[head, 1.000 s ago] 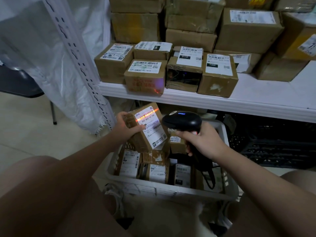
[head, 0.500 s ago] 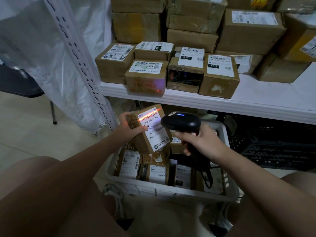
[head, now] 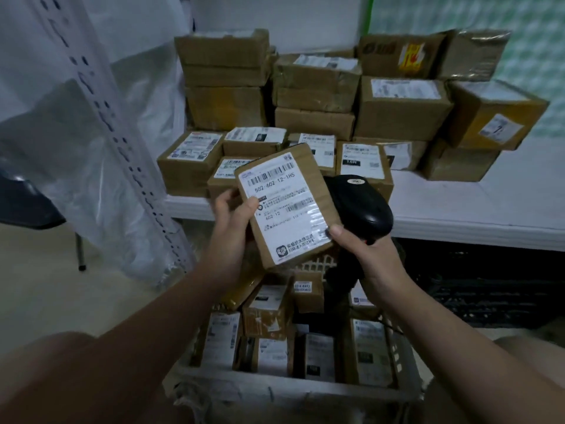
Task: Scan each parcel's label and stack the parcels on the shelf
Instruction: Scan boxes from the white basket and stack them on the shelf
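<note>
Since a moment ago the small brown cardboard parcel point(head: 287, 206) has risen from beside the black handheld scanner point(head: 360, 206) to in front of the white shelf point(head: 458, 209), no red beam across its glossy white label. The left hand point(head: 232, 224) clasps its left edge; the right hand point(head: 373, 255) grips the scanner, thumb touching the parcel's lower corner. Below, the white slotted plastic basket point(head: 290, 393) holds more taped, labelled cardboard boxes point(head: 269, 310), some upright.

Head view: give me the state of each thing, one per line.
Held parcel: raised, label up, gripped by both hands.
Left hand: shut on its left edge.
Right hand: holds scanner, thumb on parcel.
Basket: holds more parcels.
Shelf: stacked with boxes.
</note>
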The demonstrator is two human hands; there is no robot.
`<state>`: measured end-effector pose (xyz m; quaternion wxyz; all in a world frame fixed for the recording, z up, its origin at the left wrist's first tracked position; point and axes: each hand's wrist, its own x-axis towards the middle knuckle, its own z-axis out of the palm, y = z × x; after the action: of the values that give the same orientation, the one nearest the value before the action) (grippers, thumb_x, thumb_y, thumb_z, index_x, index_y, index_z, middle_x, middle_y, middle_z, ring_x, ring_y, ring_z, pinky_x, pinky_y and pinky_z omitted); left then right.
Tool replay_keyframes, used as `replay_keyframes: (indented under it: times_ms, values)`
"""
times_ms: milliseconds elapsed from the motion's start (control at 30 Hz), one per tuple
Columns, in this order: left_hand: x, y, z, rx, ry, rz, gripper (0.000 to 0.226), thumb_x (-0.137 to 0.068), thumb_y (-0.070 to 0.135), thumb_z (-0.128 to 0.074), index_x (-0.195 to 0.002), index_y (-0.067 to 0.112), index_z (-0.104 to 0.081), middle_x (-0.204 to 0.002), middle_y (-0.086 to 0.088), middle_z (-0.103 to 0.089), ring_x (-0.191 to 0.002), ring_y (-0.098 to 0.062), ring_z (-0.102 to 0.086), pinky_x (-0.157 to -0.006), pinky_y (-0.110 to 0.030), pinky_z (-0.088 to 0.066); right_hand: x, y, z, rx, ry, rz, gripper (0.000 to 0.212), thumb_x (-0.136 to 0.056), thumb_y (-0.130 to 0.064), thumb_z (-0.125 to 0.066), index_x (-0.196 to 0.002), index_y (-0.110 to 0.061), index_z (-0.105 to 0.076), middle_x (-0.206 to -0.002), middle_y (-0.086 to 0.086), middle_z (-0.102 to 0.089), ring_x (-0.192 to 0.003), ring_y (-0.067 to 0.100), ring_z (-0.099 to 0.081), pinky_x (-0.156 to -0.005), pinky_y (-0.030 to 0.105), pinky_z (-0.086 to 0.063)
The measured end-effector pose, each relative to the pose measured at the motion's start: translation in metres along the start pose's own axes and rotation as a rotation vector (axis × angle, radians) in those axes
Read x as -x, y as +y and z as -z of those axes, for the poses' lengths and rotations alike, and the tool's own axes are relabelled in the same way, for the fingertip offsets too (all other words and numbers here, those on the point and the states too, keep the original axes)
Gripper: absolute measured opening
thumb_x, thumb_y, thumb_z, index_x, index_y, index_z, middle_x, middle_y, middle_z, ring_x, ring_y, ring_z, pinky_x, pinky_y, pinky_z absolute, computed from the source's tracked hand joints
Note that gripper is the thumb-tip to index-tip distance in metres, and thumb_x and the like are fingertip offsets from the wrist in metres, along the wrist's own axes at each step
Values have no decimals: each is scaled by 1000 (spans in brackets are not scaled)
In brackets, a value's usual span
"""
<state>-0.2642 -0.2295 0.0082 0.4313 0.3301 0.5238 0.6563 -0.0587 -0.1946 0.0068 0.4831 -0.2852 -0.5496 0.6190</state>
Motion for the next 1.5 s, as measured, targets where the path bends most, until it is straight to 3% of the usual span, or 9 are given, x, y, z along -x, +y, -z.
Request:
replay_keyframes:
  times_ms: [133,267,400,600,933,1033,1133,1333,1500]
  values:
    - [-13,19,-51,-125,-91,-47,48,-89,52,-55,-129,34,-38,-118,4,-64,-109,-17,-62,-97,-44,-49,-11,-20,22,-68,132,30,44,-76,-16,-69,-119,-15,-63,-113,8,-72,-108,25,-67,-90,41,-55]
    - [-28,35,-104,-524,-226,-296,34,-100,44,-37,-129,31,-47,-128,7,-52,-106,4,-49,-79,-3,-37,-23,-44,51,-54,354,174,46,-80,-15,-74,-123,-9,-62,-117,11,-70,-112,26,-65,-94,45,-52]
    - [-51,32,-140,-954,-326,-532,47,-101,42,-37,-140,16,-44,-139,-3,-44,-126,-12,-40,-99,-21,-31,-30,-63,92,-4,615,213,26,-83,-16,-74,-108,-17,-69,-105,3,-75,-101,20,-70,-88,41,-56]
    - [-78,5,-162,-1687,-468,-650,52,-98,42,-44,-143,17,-39,-147,-8,-42,-135,-23,-36,-116,-37,-15,-42,-61,137,-10,647,24,29,-83,-29,-74,-110,-22,-66,-106,1,-74,-100,19,-70,-90,44,-56]
    - [-79,-13,-169,-1770,-326,-712,45,-100,41,-40,-139,19,-44,-144,-6,-48,-132,-23,-43,-111,-35,-24,-54,-51,162,183,686,39,54,-71,-44,-81,-117,-21,-66,-106,-2,-73,-101,13,-68,-94,42,-55]
    - [-77,-14,-171,-1778,-311,-726,47,-99,43,-40,-141,20,-42,-141,-4,-50,-131,-21,-44,-111,-34,-23,-58,-42,169,268,670,7,44,-72,-47,-80,-108,-25,-67,-104,-5,-73,-102,12,-67,-96,42,-53]
    - [-76,-16,-172,-1795,-297,-720,49,-98,46,-41,-139,19,-44,-139,-4,-51,-130,-20,-44,-113,-33,-18,-63,-33,175,424,692,-29,29,-76,-46,-77,-94,-28,-64,-99,-3,-70,-101,17,-65,-96,45,-52]
    - [-74,-11,-184,-1840,-324,-718,66,-90,64,-42,-140,20,-37,-132,-6,-54,-124,-25,-48,-115,-41,-15,-70,-28,176,712,691,6,36,-82,-27,-76,-111,-14,-61,-100,1,-62,-103,22,-60,-82,31,-45]
    - [-77,-12,-217,-1763,-479,-943,58,-97,47,-44,-149,25,-27,-149,-8,-34,-136,-27,-33,-115,-41,-12,-74,-24,172,775,698,21,32,-83,-21,-73,-111,-12,-61,-104,9,-66,-101,26,-60,-79,27,-41]
